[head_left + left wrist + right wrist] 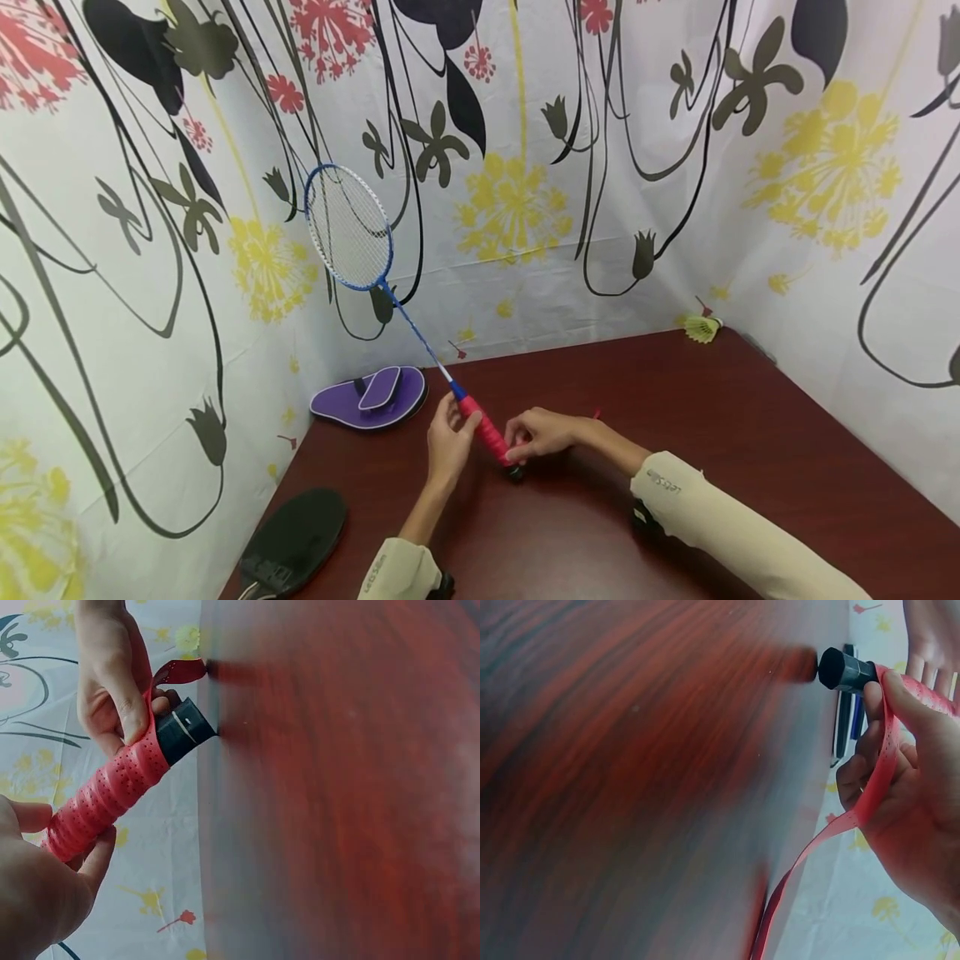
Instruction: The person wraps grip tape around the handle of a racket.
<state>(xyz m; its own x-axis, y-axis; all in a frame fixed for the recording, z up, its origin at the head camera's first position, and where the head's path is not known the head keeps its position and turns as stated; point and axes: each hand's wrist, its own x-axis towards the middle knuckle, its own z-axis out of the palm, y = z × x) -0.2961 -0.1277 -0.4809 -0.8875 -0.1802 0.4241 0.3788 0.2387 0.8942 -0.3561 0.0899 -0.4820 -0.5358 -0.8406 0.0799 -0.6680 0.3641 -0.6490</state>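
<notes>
A blue and white badminton racket (348,229) tilts up and away over the table, its head toward the back wall. Perforated red grip tape (112,787) winds round most of its handle, leaving the black butt end (184,731) bare. My left hand (450,442) holds the wrapped handle at its upper part, thumb and fingers round it. Close to the butt, my right hand (547,433) pinches the tape against the handle between thumb and fingers. From there the loose tape tail (874,787) runs across the right palm and hangs down to the table in the right wrist view.
On the dark red table (600,533), a purple paddle case (337,404) lies at the back left. A black table tennis paddle (296,537) is at the near left edge. A yellow shuttlecock (702,328) sits in the far right corner. Flowered cloth walls (480,292) enclose the table.
</notes>
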